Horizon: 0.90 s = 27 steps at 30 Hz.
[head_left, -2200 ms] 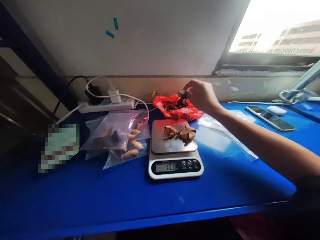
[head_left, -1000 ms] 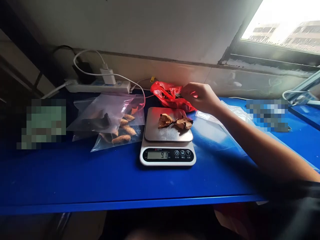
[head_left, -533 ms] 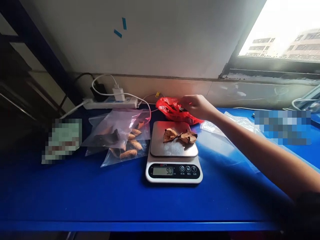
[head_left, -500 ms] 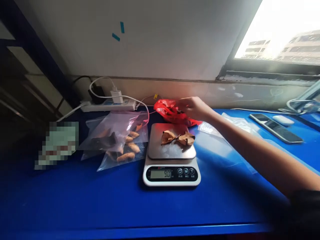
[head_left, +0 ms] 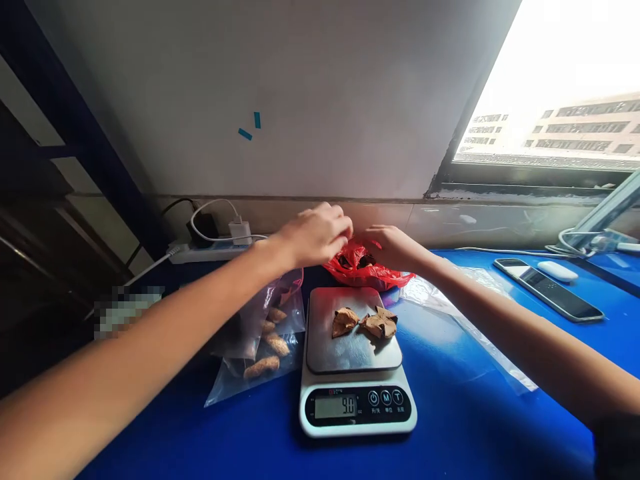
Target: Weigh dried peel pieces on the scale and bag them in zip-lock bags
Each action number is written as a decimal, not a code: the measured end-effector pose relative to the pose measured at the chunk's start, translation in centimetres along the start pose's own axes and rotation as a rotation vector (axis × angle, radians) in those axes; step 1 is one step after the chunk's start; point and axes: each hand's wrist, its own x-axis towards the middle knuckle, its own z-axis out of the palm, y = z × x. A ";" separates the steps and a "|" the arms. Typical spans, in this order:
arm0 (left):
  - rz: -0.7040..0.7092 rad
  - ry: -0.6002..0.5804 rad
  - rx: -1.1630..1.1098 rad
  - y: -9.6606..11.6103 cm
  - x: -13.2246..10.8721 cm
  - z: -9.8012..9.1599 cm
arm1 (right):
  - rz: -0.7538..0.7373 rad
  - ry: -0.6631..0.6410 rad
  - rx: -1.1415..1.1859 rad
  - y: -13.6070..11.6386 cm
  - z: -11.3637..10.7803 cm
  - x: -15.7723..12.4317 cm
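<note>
Red and crinkly, the bag (head_left: 370,277) of dark bits (head_left: 367,261) sits open behind the scale (head_left: 360,427), left hand (head_left: 317,233) and right hand (head_left: 395,248) by its top, and I can't see if their fingers (head_left: 343,225) pinch it.

It seems a workroom, with a digital scale (head_left: 350,363) on a blue bench (head_left: 465,413).

A digital scale (head_left: 357,363) is standing on the table (head_left: 455,413), two dried pieces (head_left: 345,322) lying side by side on it. Behind it, a plastic carrier bag (head_left: 370,277) is sitting near the wall (head_left: 350,133). Filled pouches (head_left: 233,377) are lying left of the scale, a power strip (head_left: 210,253) resting behind them; a smartphone (head_left: 553,292) is lying farther right.
</note>
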 end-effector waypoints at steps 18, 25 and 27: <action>-0.597 0.095 -0.253 -2.2 2.3 -1.4 | 0.178 -0.237 -0.009 0.7 0.9 -0.1; -0.249 0.062 -0.376 3.9 -2.7 -4.1 | -0.047 -0.277 0.237 1.0 1.4 1.4; -0.163 0.065 -0.332 5.8 -5.9 -3.3 | -0.073 -0.294 0.267 1.1 1.7 1.4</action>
